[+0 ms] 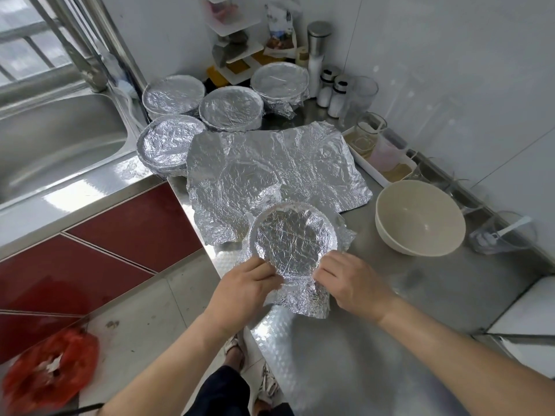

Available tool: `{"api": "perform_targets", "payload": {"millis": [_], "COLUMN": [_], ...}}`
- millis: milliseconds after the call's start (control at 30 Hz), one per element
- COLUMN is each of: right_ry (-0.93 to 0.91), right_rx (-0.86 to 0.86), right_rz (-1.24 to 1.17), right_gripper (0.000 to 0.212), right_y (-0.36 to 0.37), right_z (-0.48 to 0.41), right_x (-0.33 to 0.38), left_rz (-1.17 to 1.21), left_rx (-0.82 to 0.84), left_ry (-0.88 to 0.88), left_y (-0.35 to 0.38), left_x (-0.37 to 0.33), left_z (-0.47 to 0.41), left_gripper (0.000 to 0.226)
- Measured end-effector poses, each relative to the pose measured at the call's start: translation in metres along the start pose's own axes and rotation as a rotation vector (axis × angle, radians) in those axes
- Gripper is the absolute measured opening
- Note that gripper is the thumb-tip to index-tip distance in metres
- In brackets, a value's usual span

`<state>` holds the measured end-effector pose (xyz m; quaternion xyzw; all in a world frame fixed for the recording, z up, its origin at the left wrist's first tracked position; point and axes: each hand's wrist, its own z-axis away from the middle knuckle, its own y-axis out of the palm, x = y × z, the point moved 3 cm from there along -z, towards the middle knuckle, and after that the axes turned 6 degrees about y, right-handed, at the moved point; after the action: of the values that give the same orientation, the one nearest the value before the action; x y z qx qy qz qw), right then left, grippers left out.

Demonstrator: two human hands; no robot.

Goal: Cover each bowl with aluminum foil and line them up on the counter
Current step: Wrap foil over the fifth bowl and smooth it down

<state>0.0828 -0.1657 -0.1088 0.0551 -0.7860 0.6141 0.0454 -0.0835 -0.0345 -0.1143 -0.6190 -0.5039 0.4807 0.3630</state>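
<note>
On the stainless-steel kitchen counter (390, 295), lower centre of frame: round bowl wrapped in crinkled aluminium foil (292, 238) just above both hands, left hand (249, 283) and right hand (348, 277) close together, equally near, each pinching the loose foil flap (303, 298) at its near rim.

I see the near bowl (295, 238) upright at the worktop's (390, 295) near edge. Crinkled foil is stretched over its mouth, and a loose foil flap (303, 298) trails off its near side. Just beyond it lie flat, wrinkled foil sheets (300, 163). Four covered bowls cluster at the far left (171, 144) (173, 96) (229, 108) (280, 81). A bare cream bowl (420, 217) sits uncovered on the right.
</note>
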Motion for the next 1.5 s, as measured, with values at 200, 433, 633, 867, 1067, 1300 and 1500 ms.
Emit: {"api": "perform_targets", "payload": {"millis": [200,433,633,867,1067,1300,1500], "right_ry": [0.063,0.186,0.156,0.076,0.01,0.083,0.046], "right_rx": [0.082,0.042,0.026,-0.069,-0.089,-0.003,-0.057], "right_rz": [-0.098,-0.268,-0.158,-0.014,0.035,-0.082,-0.06], "right_gripper": [0.022,0.009,0.015,0.013,0.03,0.01,0.008], "right_y": [-0.004,-0.001,0.005,-0.001,-0.012,-0.014,-0.005], "right_z": [-0.001,0.001,0.002,-0.001,0.014,0.026,0.023], "right_x": [0.0,0.007,0.012,0.016,0.001,-0.004,0.006], "left_rz": [-0.009,0.059,0.022,-0.065,-0.104,0.006,0.022], "left_rx": [-0.069,-0.067,-0.044,-0.067,-0.152,-0.104,-0.056], "left_ry": [-0.031,-0.044,0.018,0.095,0.045,-0.033,-0.005], "left_y": [-0.002,0.0,0.016,0.021,0.021,0.022,0.014], "left_x": [-0.002,-0.023,-0.022,-0.028,-0.053,-0.043,-0.033], "left_z": [0.001,-0.015,-0.015,-0.023,-0.037,-0.029,-0.013], "left_gripper": [0.014,0.025,0.014,0.006,0.014,0.023,0.02]}}
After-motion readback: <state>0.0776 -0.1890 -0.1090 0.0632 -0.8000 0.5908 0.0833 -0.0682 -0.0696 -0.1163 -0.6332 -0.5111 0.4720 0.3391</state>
